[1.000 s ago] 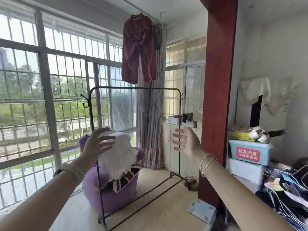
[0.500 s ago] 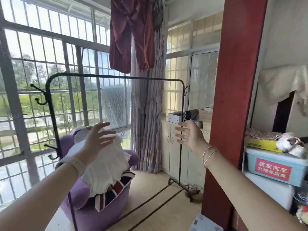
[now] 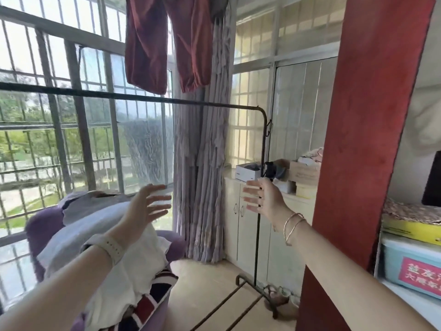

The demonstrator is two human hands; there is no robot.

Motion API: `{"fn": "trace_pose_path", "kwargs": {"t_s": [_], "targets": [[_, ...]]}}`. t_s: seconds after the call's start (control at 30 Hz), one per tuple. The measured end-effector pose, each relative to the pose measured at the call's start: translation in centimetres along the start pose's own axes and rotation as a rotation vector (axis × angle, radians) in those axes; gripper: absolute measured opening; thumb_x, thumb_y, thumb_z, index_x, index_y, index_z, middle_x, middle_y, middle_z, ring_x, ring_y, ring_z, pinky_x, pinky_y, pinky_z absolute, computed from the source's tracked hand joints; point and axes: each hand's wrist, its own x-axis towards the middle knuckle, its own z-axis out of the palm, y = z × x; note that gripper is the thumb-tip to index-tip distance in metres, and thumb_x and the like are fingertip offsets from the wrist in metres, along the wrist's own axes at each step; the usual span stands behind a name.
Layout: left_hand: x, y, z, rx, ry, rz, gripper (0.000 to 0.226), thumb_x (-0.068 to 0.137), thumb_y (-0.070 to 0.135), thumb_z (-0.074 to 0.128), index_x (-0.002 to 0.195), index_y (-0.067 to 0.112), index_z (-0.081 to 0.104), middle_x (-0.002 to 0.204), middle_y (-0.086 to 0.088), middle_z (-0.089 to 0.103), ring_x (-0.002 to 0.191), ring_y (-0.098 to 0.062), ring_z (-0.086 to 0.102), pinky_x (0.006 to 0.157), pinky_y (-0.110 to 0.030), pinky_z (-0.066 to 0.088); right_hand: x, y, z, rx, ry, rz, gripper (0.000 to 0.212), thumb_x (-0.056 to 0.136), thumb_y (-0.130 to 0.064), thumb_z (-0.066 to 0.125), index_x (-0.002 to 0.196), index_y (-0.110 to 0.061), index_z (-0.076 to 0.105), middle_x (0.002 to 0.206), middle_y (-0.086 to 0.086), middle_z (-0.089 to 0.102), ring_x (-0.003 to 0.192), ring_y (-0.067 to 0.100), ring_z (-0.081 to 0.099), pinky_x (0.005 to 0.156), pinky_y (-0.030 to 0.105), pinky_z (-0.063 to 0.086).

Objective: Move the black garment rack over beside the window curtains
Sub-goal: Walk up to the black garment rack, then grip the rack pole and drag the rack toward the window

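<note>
Barred windows [image 3: 59,144] fill the left wall, curtains [image 3: 202,175] bunched in the corner. Just before them the black rack [image 3: 261,187] stands on the floor [image 3: 210,283]. Left hand [image 3: 143,207] and right hand [image 3: 265,198] reach out, fingers spread, grasping nothing.

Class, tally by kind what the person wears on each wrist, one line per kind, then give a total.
Watch or band with a pale strap, left wrist: 1
Thin metal bangles, right wrist: 2
Total: 3
</note>
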Motion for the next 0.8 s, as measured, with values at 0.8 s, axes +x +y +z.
{"fn": "trace_pose_path", "kwargs": {"t_s": [0.8], "targets": [[46.6,-4.0,22.9,0.021,-0.226,-0.091,0.021,0.093,0.020,0.053,0.103,0.010,0.069,0.087,-0.010,0.073,0.066,-0.023,0.070,0.076,-0.040,0.057,45.0,-11.4,-10.1,0.058,0.218,-0.032,0.030,0.091,-0.033,0.043,0.094,-0.011,0.064,0.102,0.011,0.067,0.090,0.034,0.063,0.074,0.041,0.053]]}}
